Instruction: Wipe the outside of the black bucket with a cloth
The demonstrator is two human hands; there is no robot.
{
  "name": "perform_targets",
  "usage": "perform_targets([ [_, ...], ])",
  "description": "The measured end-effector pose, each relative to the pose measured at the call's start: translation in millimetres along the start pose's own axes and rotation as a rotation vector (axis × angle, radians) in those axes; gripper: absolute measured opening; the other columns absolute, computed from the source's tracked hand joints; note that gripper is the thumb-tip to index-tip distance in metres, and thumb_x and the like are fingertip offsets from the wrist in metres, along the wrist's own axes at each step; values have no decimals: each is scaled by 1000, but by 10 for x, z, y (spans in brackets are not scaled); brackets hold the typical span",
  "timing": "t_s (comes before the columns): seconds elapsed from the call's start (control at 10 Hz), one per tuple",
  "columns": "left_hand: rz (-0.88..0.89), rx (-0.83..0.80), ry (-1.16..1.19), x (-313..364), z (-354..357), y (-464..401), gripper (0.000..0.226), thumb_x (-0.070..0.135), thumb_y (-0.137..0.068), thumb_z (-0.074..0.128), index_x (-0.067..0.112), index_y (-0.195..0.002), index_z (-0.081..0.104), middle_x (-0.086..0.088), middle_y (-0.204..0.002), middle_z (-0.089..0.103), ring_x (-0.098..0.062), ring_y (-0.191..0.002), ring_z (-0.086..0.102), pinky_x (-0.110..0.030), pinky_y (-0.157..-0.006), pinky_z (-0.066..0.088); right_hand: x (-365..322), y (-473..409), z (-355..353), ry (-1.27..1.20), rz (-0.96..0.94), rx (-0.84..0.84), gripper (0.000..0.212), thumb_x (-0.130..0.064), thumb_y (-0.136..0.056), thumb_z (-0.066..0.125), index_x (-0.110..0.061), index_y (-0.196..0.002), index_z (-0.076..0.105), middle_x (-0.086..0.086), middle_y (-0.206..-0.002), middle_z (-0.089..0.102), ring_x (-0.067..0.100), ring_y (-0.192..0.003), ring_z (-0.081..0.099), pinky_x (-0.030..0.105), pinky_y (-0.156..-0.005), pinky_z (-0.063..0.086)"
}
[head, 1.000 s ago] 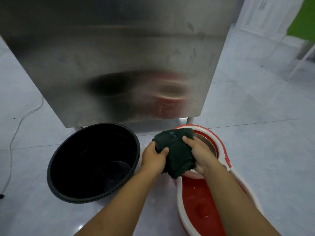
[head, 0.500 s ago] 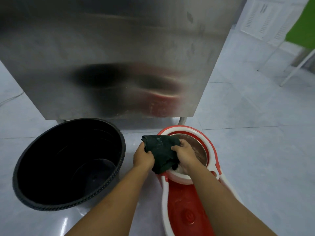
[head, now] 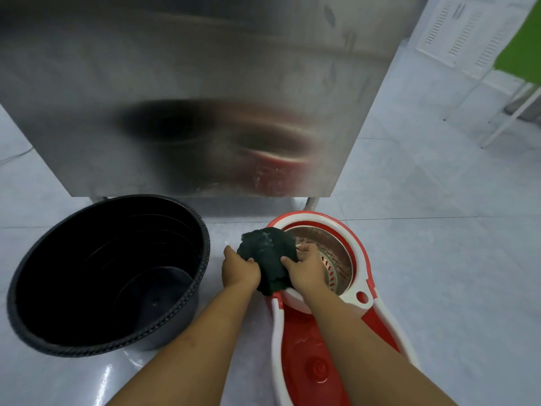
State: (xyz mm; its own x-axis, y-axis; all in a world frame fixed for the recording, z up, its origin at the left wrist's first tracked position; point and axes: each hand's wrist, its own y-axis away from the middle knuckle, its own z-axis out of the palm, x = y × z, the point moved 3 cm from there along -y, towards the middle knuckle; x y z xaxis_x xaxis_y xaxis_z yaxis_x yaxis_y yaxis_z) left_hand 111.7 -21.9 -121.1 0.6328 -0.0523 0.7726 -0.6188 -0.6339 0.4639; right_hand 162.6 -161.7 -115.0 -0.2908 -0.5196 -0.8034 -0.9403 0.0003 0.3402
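Note:
The black bucket point(head: 187, 310) stands upright on the floor at the left, its round mouth open and empty. A dark green cloth point(head: 268, 257) is bunched between both hands over the left rim of the red and white mop bucket point(head: 364, 285). My left hand point(head: 240, 269) grips the cloth's left side and my right hand point(head: 306, 269) grips its right side. The cloth is a hand's width right of the black bucket and does not touch it.
A large stainless steel panel point(head: 190, 92) on thin legs rises just behind both buckets. The mop bucket holds a metal spinner basket point(head: 333, 253). White chair legs point(head: 509, 118) stand at the far right on the glossy grey tile floor point(head: 453, 273).
The hands and cloth have lowered onto the mop bucket's rim and bunched the cloth tighter. The camera view shifted, so both buckets sit differently in frame.

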Motion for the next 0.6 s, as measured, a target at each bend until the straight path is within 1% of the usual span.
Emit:
perform_targets([
  [0.1,35,-22,-163,1,-44,49,42,8,-86,54,3,-126,42,-20,-123,58,-38,-108,60,-45,-87,53,-33,143,-12,216,-114,92,36,-11,-92,65,-20,-123,48,-4,-105,59,15,-94,58,24,-83,49],
  [0.2,94,-53,-270,-1,-94,128,37,12,-85,58,4,-119,47,-18,-123,57,-36,-109,59,-45,-90,53,-46,222,-3,359,-175,150,39,-12,-91,65,-21,-126,51,-1,-118,63,19,-105,62,31,-95,53],
  [0.3,263,-161,-381,62,-252,327,38,23,-89,57,8,-124,52,-14,-128,58,-32,-114,57,-42,-96,50,-118,335,-25,496,-251,150,43,-17,-91,64,-23,-131,51,-1,-128,63,21,-115,61,39,-101,52],
  [0.4,388,-209,-429,190,-474,461,40,24,-92,54,8,-129,52,-12,-134,57,-29,-120,55,-37,-100,46,-249,427,-65,530,-293,82,47,-20,-92,63,-23,-137,48,0,-135,59,22,-121,59,41,-105,50],
  [0.5,526,-220,-510,390,-920,626,53,30,-95,52,7,-141,42,-10,-148,45,-26,-136,42,-32,-108,34,-565,619,-117,551,-366,-78,47,-20,-99,52,-21,-145,41,2,-143,54,24,-128,55,39,-109,46],
  [0.6,595,-223,-601,421,-1233,689,58,36,-95,51,10,-145,38,-8,-153,40,-25,-140,37,-35,-115,30,-777,831,-115,554,-421,-147,45,-19,-102,46,-20,-146,41,3,-144,54,24,-128,55,35,-105,46],
])
